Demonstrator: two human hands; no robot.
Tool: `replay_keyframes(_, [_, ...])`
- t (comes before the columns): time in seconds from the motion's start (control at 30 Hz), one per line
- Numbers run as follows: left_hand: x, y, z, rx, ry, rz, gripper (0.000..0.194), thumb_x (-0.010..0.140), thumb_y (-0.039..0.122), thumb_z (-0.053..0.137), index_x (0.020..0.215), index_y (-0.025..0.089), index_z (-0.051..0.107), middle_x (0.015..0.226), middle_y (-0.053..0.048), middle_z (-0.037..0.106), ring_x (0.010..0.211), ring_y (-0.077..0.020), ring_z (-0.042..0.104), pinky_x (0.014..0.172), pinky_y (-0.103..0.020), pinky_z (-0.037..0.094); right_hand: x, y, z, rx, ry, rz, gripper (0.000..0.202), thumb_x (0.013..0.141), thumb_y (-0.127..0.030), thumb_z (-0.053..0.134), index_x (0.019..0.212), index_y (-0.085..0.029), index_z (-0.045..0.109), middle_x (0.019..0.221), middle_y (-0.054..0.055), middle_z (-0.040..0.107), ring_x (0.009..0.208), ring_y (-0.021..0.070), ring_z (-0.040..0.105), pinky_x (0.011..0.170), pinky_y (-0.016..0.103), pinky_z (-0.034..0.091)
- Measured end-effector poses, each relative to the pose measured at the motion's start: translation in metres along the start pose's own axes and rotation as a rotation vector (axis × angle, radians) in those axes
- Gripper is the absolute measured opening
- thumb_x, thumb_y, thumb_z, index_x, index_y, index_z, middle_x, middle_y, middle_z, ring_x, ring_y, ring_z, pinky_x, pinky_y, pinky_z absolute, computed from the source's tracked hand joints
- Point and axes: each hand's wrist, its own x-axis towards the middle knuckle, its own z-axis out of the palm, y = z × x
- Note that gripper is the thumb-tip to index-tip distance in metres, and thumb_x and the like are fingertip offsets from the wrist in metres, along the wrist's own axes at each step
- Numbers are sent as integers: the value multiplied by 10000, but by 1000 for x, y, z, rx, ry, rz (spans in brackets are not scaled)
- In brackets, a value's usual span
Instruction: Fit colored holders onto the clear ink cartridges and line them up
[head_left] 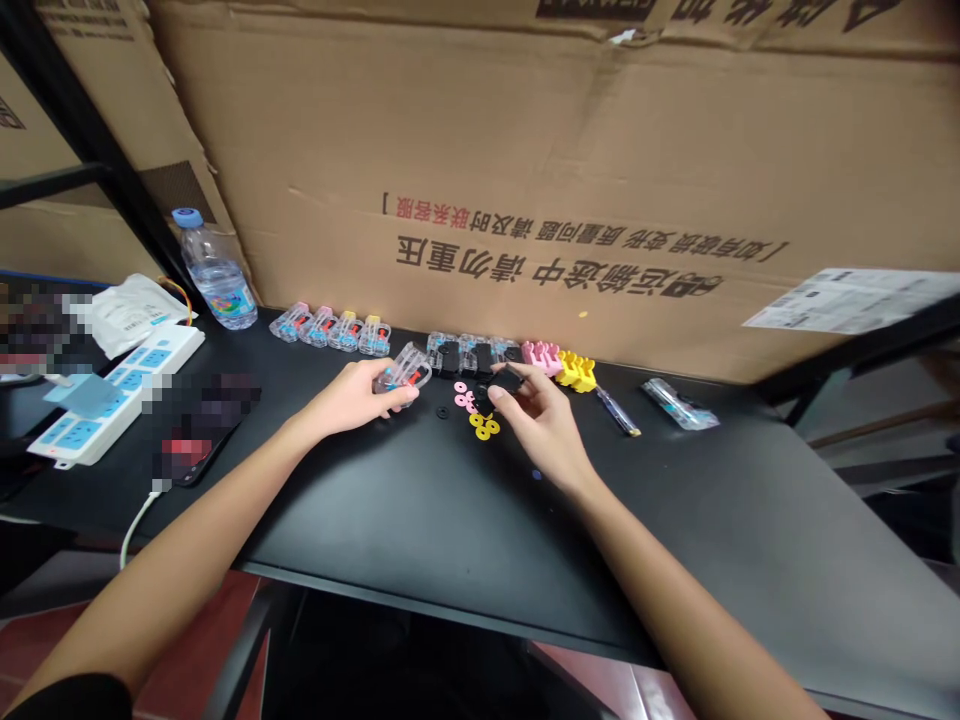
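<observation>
My left hand (pixel 360 398) is closed around a clear plastic casing (pixel 409 372) with red and blue parts inside, its looped end facing right. My right hand (pixel 541 415) hovers over the small parts at the middle of the table, thumb and index finger apart. Just by its thumb tip are black rings (pixel 482 396); whether the fingers touch one I cannot tell. Pink rings (pixel 460 387) and yellow rings (pixel 484 433) lie in small groups beside them. A single black ring (pixel 442 412) sits between my hands.
Several similar casings (pixel 344 330) stand along the cardboard (pixel 525 130), with more clear and black parts (pixel 459 355), pink pieces (pixel 541 357) and yellow pieces (pixel 576 371). A screwdriver (pixel 617 411) and a plastic packet (pixel 679 404) lie right. Left are a bottle (pixel 217 275), power strip (pixel 120 395) and phone (pixel 210 430).
</observation>
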Motion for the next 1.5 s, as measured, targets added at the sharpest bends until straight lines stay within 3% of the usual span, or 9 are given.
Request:
replay_keyframes(0.3, [-4, 4, 5, 30, -98, 54, 333, 956, 508, 726, 1095, 209, 683, 829, -28, 797, 706, -184, 743, 684, -290, 550, -5, -6, 6, 8, -166, -32, 327, 922, -459, 808, 1161, -257, 713, 1166, 92, 793, 1038, 280, 775, 945, 466, 658])
replay_keyframes(0.5, [-7, 9, 2, 314, -39, -17, 439, 948, 548, 701, 1264, 244, 686, 828, -22, 807, 705, -218, 742, 716, -321, 519, -3, 5, 1, -55, -199, -125, 242, 891, -345, 817, 1090, -254, 714, 1144, 85, 795, 1092, 284, 771, 1030, 491, 612])
replay_keyframes(0.7, [-11, 17, 2, 746, 61, -42, 422, 972, 673, 623, 1009, 260, 704, 1009, -61, 785, 929, -317, 757, 752, -378, 503, -5, 8, 4, -104, -264, -164, 229, 905, -373, 824, 1059, -251, 706, 1168, 91, 791, 1180, 300, 753, 1059, 502, 593])
replay_keyframes(0.87, [-11, 15, 3, 848, 89, -49, 476, 983, 696, 611, 1043, 228, 669, 1113, -91, 732, 998, -341, 739, 813, -440, 545, -7, 5, 5, -122, -293, -106, 269, 888, -413, 828, 1068, -252, 709, 1150, 90, 794, 1104, 290, 769, 1026, 494, 613])
replay_keyframes(1.0, [-11, 15, 3, 807, 134, 140, 406, 1032, 591, 597, 1138, 206, 672, 1183, -115, 714, 1139, -345, 693, 970, -484, 535, -8, 1, 9, -91, -350, -108, 184, 892, -316, 772, 1045, -250, 693, 1170, 83, 787, 1117, 262, 769, 1030, 450, 617])
replay_keyframes(1.17, [-15, 20, 11, 567, -56, 466, 362, 1041, 502, 665, 1295, 245, 652, 1306, -65, 726, 1205, -275, 662, 1045, -439, 495, -13, -8, 18, 8, -345, -105, 169, 907, -319, 782, 1004, -258, 658, 1146, 70, 789, 1081, 243, 779, 1006, 423, 631])
replay_keyframes(1.33, [-13, 14, 18, 562, -56, 528, 268, 1080, 438, 633, 1253, 243, 695, 1161, -58, 788, 1108, -259, 708, 1017, -426, 483, -14, -14, 15, -29, -375, -117, 189, 948, -375, 760, 1069, -261, 670, 1135, 61, 784, 1041, 241, 762, 990, 431, 622])
replay_keyframes(1.5, [-7, 7, 4, 612, 58, 517, 265, 1071, 448, 638, 1205, 232, 713, 1126, -61, 810, 1063, -262, 731, 1010, -426, 481, -10, -10, 9, -487, -312, -247, 327, 1018, -269, 662, 1343, -258, 701, 1259, 105, 760, 1132, 309, 671, 1048, 544, 518])
